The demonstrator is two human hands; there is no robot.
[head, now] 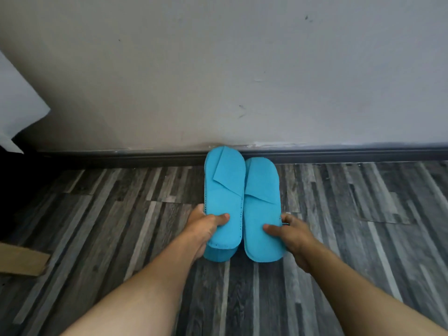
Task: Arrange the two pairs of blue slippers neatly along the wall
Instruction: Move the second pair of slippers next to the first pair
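Blue slipper stack (224, 190) gripped by left hand (206, 229). Right hand (291, 235) grips second slipper (263, 207) (toes at baseboard (121, 157)).

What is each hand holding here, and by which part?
The left hand grips the heel end of the left slipper stack. The right hand grips the heel end of the right slipper, thumb on top.
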